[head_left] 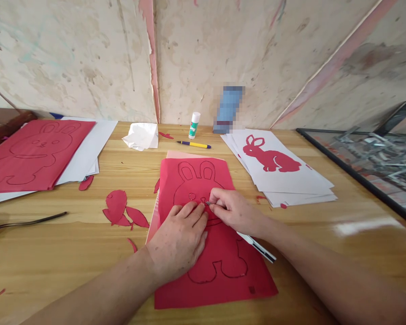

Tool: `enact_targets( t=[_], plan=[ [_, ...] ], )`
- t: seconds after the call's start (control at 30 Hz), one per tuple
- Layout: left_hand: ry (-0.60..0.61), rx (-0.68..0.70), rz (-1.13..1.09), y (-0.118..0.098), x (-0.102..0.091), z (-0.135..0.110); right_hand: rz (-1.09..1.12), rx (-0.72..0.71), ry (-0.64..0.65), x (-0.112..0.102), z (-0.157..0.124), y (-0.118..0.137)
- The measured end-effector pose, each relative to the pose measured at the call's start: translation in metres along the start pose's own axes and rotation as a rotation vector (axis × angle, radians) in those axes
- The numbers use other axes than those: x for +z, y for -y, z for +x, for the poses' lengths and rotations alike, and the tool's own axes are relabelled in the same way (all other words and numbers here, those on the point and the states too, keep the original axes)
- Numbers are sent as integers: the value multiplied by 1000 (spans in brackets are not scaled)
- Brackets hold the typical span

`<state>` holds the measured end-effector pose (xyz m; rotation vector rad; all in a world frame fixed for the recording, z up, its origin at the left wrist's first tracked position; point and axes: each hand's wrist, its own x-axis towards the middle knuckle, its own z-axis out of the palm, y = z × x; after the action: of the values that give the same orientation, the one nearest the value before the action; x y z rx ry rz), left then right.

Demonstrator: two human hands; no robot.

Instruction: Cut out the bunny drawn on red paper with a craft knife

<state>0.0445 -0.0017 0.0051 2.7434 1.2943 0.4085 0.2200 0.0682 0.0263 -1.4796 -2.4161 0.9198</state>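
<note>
A sheet of red paper with a rabbit outline drawn in dark lines lies in front of me, over a pinkish-white layer that shows along its left and top edges. My left hand rests palm down on the sheet, its fingers stretched out across the rabbit's middle. A white craft knife is gripped in my right hand. Its tip meets the paper beside the rabbit's nose, close to my left fingertips. The knife's handle slants out below my right palm, toward the lower right.
Red paper scraps lie to the left. Another red rabbit sheet rests on white papers. Behind stand a glue stick, a yellow pen and crumpled paper. A red rabbit cutout sits on white sheets, near a black-edged frame.
</note>
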Motion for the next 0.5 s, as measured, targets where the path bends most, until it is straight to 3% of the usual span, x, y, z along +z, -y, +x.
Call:
enact_targets(
  t=[0.5],
  plan=[
    [3,15,36,1,3,1,-178,-21,101,-10,9,5]
  ],
)
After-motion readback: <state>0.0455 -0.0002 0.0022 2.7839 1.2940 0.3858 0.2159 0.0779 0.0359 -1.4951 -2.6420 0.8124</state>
